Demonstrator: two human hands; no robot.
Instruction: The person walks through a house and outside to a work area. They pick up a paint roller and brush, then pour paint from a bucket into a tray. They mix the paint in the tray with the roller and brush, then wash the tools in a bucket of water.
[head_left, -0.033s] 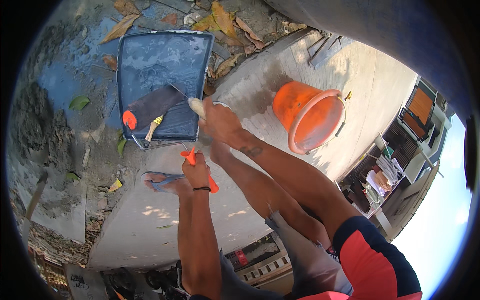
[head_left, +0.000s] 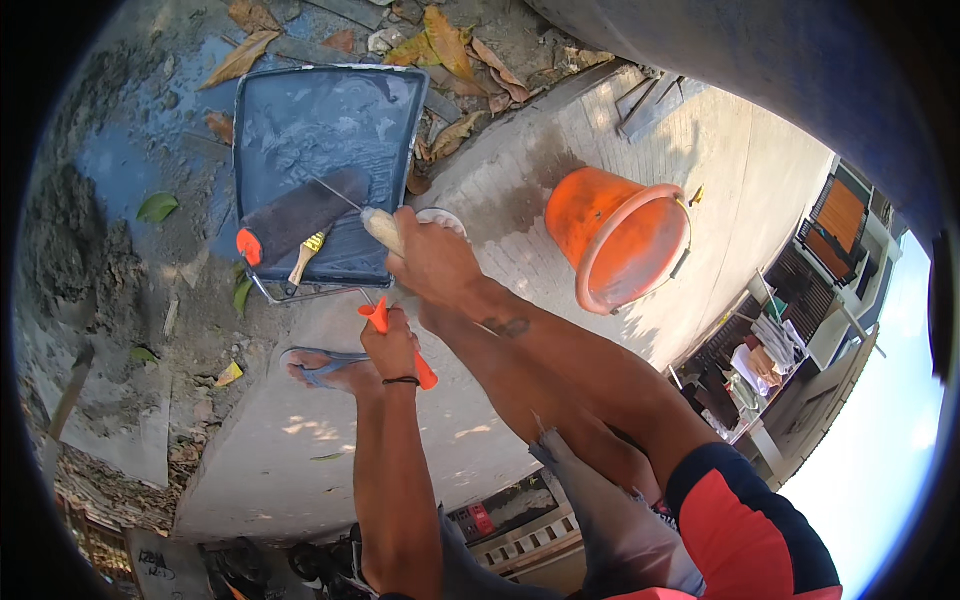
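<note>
My left hand (head_left: 392, 345) is closed round the orange handle of a paint roller (head_left: 305, 215). The roller's dark, paint-soaked sleeve with an orange end cap lies over the lower part of a paint tray (head_left: 330, 110) coated in grey-blue paint. In my right hand (head_left: 437, 262) is a tool with a pale worn handle (head_left: 382, 230) and a thin metal shaft or edge-on blade, which reaches over the sleeve. A small paintbrush (head_left: 307, 258) with a wooden handle rests in the tray beside the roller. Behind my right hand, a white round thing (head_left: 442, 219) is partly hidden.
An orange bucket (head_left: 615, 240) stands tilted in view on the concrete to the right. Dry leaves (head_left: 450, 45) and rubble lie past the tray, with paint-stained soil to its left. My sandalled foot (head_left: 325, 367) is just left of my left hand.
The tool in my right hand has shifted left, its metal end now farther along the sleeve. The roller sleeve has moved slightly left and up in the tray.
</note>
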